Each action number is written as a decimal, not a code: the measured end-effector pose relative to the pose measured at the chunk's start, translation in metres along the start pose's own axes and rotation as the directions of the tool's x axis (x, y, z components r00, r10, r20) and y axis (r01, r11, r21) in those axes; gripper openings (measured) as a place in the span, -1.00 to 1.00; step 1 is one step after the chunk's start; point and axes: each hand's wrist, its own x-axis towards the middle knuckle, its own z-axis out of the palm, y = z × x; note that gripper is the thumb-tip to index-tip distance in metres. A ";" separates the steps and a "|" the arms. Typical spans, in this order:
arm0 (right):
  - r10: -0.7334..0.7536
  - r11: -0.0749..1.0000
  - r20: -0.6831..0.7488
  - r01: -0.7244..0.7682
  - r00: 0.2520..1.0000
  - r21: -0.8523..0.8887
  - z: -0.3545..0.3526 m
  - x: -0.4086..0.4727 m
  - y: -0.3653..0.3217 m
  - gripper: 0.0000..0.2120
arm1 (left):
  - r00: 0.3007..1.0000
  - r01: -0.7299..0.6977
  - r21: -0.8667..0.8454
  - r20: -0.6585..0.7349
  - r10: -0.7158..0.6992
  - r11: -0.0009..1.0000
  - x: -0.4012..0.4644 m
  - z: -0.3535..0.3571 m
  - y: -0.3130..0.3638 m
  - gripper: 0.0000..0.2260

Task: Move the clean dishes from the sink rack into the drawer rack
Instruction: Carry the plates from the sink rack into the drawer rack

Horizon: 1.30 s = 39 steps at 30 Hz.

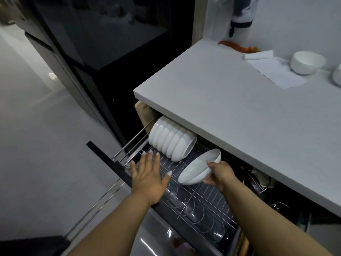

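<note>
we hold a white bowl (198, 168) by its rim at 4 o'clock in our right hand (220, 175), fingers curled under and thumb inside, tilted on edge so it can slot between the wires of the drawer rack (206, 196). our left hand (148, 175) hovers flat with fingers spread over the rack's front, holding nothing. at 11 o'clock from the bowl, a row of white bowls (171, 140) already stands on edge, likely the pattern to match. 2 more bowls wait on the counter (212, 100).

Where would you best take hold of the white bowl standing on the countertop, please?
Grip the white bowl at its rim from above, thumb inside, fingers outside. It stands upright on the countertop with its mouth open upward, and its rounded wall offers less purchase from the side.
</note>
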 end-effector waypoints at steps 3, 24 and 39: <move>-0.007 0.999 -0.005 0.006 1.000 -0.031 0.015 0.021 -0.006 -0.63 | 0.999 -0.040 0.090 0.003 0.039 0.995 0.017 0.012 -0.010 -0.26; -0.126 0.932 -0.143 0.068 0.982 -0.356 0.080 0.095 -0.035 -0.78 | 0.995 -0.097 0.008 -0.001 0.097 0.995 0.038 0.033 -0.024 -0.28; -0.251 0.745 -0.159 0.086 0.955 -0.662 0.100 0.085 -0.041 -0.57 | 0.996 -0.085 -0.055 -0.031 0.084 0.995 0.038 0.035 -0.026 -0.28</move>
